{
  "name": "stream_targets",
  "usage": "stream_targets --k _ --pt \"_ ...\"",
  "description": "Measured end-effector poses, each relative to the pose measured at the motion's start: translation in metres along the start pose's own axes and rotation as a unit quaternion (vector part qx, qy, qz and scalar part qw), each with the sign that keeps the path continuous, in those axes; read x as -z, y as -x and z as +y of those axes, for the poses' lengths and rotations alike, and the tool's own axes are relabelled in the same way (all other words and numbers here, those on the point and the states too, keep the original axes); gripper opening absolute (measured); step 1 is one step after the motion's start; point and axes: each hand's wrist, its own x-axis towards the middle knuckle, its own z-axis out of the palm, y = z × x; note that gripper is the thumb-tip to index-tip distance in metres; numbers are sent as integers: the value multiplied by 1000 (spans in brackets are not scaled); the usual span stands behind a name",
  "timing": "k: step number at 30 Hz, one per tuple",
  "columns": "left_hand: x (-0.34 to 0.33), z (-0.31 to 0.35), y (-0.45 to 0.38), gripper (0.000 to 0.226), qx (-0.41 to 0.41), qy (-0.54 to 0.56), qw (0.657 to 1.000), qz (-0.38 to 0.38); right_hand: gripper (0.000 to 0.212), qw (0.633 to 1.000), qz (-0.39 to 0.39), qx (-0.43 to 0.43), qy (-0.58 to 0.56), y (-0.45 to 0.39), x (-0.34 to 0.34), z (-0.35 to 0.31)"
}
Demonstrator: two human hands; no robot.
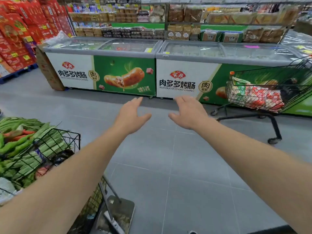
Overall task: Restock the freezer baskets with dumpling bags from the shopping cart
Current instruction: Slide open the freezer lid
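Reaching forward over grey floor, both arms out: vegetable crates [38, 146] sit left of and nearer than the left hand [130, 115], fingers straight, holding nothing; right hand [189, 114] just beside it, also relaxed and empty; freezers [108, 71] beyond both; shopping cart [270, 92] with dumpling bags [256, 97] well right of the right hand.

freezers [108, 73] white and green | floor [168, 157] grey tiles | boxes [20, 31] red | cart bags [256, 97] red, green, white
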Motion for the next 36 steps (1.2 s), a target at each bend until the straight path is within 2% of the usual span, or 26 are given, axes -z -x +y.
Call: stream_targets --k 8,20,28,32,36 --pt "-61 -50 -69 74 49 -24 997 -55 69 997 -79 -2 -4 -75 -82 21" --pt "-135 -95 -251 78 121 -22 987 -102 67 986 -162 4 -32 -266 -155 97" --pt "-151 -164 -390 77 141 -10 985 -102 66 983 -182 7 -24 -426 -210 106" --pt "-137 -220 -479 76 133 -5 988 -84 67 984 -175 22 -4 -524 -229 99" --pt "-109 -274 -570 76 135 1 987 -89 68 983 -184 -1 -24 -628 -237 81"
